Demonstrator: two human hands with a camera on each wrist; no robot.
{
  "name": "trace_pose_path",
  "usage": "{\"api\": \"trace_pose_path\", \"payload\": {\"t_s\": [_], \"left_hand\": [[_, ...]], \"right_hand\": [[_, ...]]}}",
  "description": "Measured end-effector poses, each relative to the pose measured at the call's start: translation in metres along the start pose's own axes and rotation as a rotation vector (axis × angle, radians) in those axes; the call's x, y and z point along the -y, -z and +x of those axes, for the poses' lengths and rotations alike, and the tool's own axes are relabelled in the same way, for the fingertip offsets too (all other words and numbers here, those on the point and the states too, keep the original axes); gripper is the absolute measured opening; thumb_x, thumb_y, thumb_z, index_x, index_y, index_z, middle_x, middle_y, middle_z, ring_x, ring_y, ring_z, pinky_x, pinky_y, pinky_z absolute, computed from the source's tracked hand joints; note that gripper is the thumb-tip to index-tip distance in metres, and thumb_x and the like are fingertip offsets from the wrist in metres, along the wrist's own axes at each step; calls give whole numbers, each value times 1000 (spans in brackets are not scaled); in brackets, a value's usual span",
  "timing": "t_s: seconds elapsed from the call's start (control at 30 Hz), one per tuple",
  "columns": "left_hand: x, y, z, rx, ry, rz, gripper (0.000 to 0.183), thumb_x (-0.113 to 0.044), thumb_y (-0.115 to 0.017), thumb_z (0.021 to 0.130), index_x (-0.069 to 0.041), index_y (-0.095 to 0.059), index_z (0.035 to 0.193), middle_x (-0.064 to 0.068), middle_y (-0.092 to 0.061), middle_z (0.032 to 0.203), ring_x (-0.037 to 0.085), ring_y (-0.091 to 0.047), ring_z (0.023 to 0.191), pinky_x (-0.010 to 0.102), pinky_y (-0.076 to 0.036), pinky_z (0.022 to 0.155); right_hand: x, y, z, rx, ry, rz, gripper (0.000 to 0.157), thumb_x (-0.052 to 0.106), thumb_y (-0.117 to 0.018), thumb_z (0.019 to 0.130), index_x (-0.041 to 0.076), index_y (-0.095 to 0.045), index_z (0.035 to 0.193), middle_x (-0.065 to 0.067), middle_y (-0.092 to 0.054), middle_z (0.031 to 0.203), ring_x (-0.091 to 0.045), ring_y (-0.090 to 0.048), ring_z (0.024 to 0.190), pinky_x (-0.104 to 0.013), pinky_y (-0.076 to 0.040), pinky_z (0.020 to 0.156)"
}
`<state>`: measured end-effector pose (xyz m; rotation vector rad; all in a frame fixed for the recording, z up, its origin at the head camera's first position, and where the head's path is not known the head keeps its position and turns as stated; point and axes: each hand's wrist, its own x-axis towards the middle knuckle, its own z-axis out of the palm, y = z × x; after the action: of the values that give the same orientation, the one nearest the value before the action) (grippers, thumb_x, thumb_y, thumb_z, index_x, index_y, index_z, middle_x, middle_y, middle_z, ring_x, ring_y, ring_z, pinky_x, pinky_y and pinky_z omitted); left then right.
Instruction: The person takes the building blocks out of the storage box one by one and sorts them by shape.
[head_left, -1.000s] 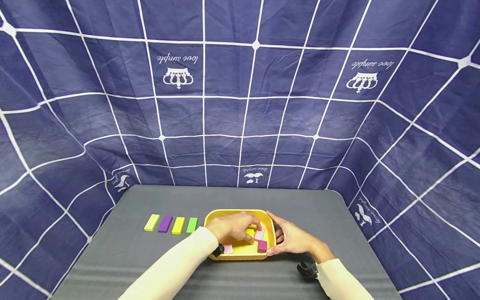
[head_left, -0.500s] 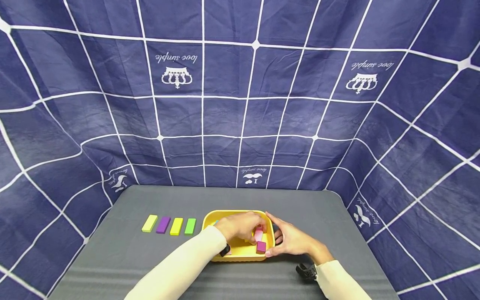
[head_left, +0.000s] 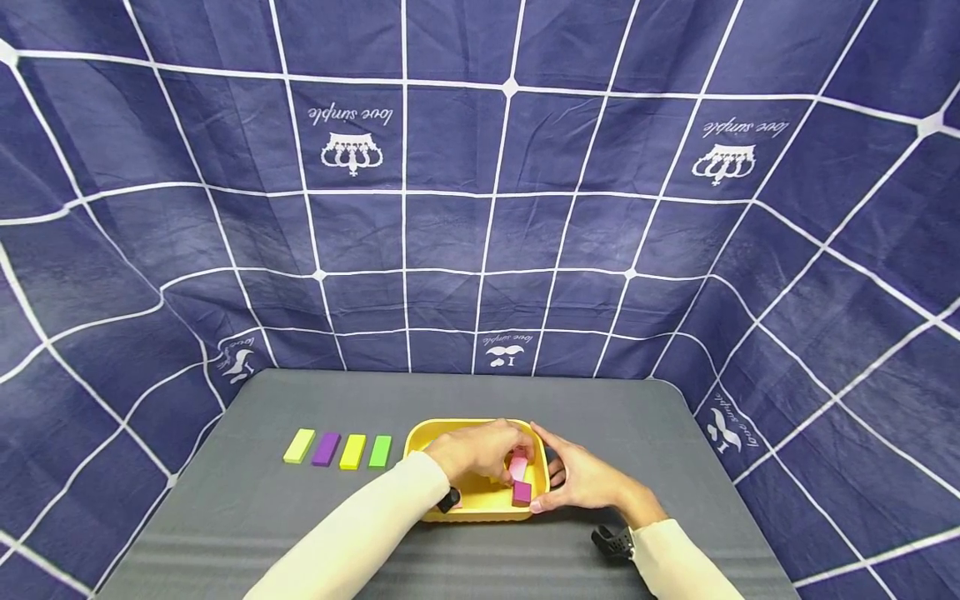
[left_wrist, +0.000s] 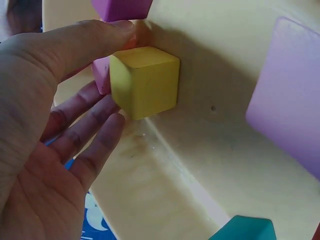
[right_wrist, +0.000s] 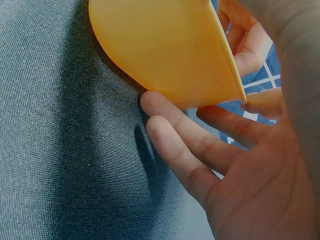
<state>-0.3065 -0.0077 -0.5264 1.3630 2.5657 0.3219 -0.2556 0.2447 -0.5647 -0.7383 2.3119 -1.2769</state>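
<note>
My left hand [head_left: 487, 448] reaches inside a yellow plastic box [head_left: 480, 515]. Its thumb and fingers pinch a pink block [head_left: 518, 467], which is mostly hidden by a yellow cube [left_wrist: 145, 82] in the left wrist view. Near the thumb lies a magenta cube [head_left: 521, 494]. A light purple block [left_wrist: 292, 95] and a teal block [left_wrist: 247, 230] are also inside the box. At the box's right end, my right hand [head_left: 588, 479] holds it, thumb by the front corner and index finger by the back one. Other right fingertips touch the outer wall.
Left of the box, a row stands on the grey table [head_left: 600, 400]: a pale yellow block [head_left: 299, 446], a purple block [head_left: 326, 449], a yellow block [head_left: 352, 452] and a green block [head_left: 380, 451]. A blue curtain [head_left: 480, 233] with white lines surrounds the table.
My left hand has shifted slightly right within the box, its fingers closing on the pink block. The right hand stays at the box's end.
</note>
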Motion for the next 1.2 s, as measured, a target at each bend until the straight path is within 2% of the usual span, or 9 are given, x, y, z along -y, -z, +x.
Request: {"api": "trace_pose_path", "payload": {"t_s": [0.23,0.37,0.57,0.67,0.87,1.1,1.2], "left_hand": [[-2,11,-7,-15,33,18,44,-25,-100,94,-25,-81,134,-6,-76,125,3,-64,101,18,-58,97],[-4,18,-13,-28,33,18,45,-25,-99,95,-24,-81,137,-4,-75,124,5,-64,100,20,-60,98],[-4,28,-25,-72,25,10,46,-27,-98,97,-21,-81,139,-1,-75,123,7,-64,99,22,-60,96],[-4,32,-31,-96,19,6,46,-26,-97,97,-20,-81,141,-1,-76,126,11,-69,104,24,-62,100],[2,33,-45,-138,39,-15,47,-24,-94,99,-21,-80,144,-4,-76,131,19,-75,118,30,-63,110],[14,39,-67,-200,42,-49,44,-19,-91,98,-16,-81,141,0,-76,126,28,-77,116,35,-64,105],[20,43,-78,-220,50,-41,43,-17,-91,97,-16,-81,140,0,-75,124,26,-75,113,35,-64,104]], "right_hand": [[3,3,-1,-12,22,-57,136,25,-104,89,-4,-10,184,-28,-64,147,-10,-83,101,-29,-71,92],[3,4,-2,-13,31,-71,138,25,-103,90,-6,-7,184,-33,-52,158,-11,-81,106,-32,-71,95],[6,2,-4,1,11,-33,137,27,-101,94,-2,-2,185,-35,-42,170,-13,-83,106,-26,-70,91],[9,2,-3,2,-1,-34,136,27,-101,94,-5,-5,184,-35,-42,169,-11,-84,104,-25,-70,90],[9,0,-4,-3,-6,-27,136,26,-102,92,-4,-7,184,-34,-46,165,-12,-84,104,-24,-70,90],[5,-3,-5,-19,3,-36,135,26,-102,92,1,-9,186,-35,-47,164,-10,-83,105,-25,-70,90],[5,-3,-4,-36,7,-51,135,28,-103,91,2,-10,186,-34,-48,165,-11,-83,105,-24,-70,89]]}}
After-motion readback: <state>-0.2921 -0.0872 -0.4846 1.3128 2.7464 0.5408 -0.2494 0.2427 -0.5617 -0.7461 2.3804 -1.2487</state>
